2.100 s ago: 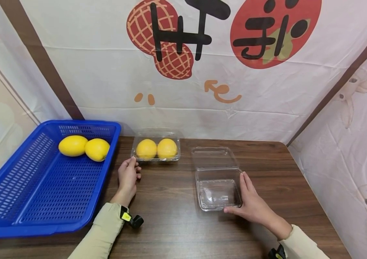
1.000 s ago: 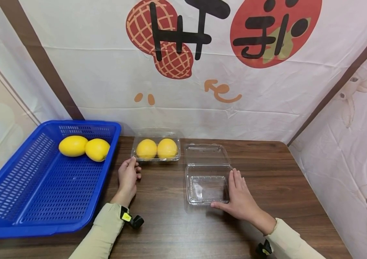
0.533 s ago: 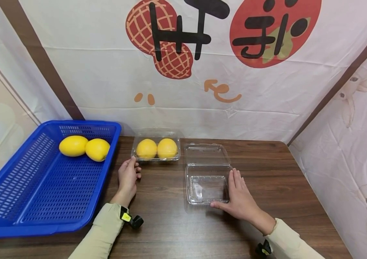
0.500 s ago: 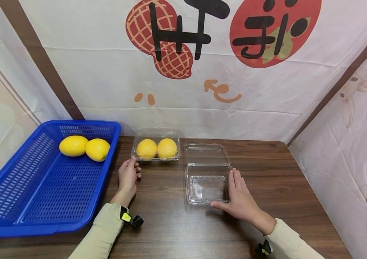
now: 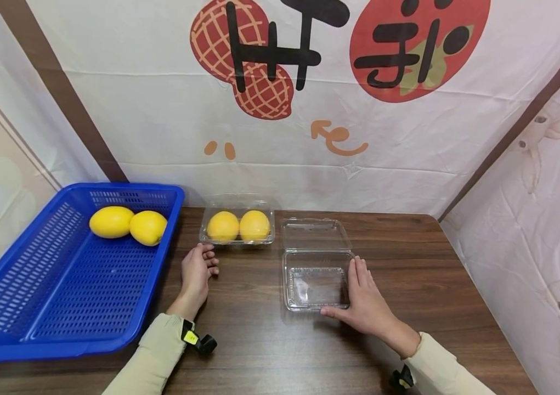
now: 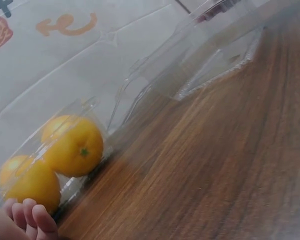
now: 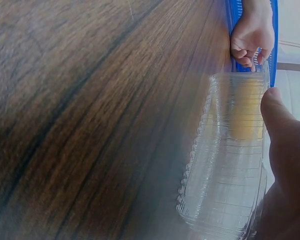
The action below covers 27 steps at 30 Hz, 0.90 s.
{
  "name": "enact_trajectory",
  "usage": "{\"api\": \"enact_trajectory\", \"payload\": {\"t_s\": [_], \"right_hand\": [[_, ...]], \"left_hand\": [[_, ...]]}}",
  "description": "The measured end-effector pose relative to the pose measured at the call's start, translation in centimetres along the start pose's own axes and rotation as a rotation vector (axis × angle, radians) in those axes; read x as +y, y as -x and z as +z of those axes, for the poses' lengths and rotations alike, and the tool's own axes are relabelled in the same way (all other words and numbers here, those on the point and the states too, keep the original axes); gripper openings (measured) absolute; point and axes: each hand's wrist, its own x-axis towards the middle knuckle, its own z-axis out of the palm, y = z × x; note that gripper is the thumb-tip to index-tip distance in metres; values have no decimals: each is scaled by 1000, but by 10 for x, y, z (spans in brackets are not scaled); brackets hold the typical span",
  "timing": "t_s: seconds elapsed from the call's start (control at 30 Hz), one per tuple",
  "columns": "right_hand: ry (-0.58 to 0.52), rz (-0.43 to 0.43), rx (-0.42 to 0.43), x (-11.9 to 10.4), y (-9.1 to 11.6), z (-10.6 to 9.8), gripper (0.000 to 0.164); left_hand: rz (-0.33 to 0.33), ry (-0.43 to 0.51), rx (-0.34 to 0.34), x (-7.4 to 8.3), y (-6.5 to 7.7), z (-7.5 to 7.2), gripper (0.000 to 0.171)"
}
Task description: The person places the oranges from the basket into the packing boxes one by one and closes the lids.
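A clear plastic clamshell box with two oranges stands at the table's back edge, lid down. Just in front of its left corner is my left hand, fingers loosely bent and holding nothing. A second clear clamshell container lies to the right, its lid laid back and nothing in its tray. My right hand touches that container, straight fingers along its right side and thumb at the front edge. The right wrist view shows the thumb by the rim.
A blue perforated basket stands at the left, holding two lemons near its back. The brown wooden table meets a printed cloth wall behind. Another cloth hangs on the right.
The open container has shifted left and slightly back with my right hand, then stayed still. My left hand has let go of the orange box's corner and drawn slightly towards me.
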Motion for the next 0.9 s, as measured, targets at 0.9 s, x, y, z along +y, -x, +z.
{"api": "enact_trajectory", "payload": {"t_s": [0.9], "right_hand": [[3,-7,7,0,-1,0,129]], "left_hand": [[316,-574,-207,8,37,20,26]]}}
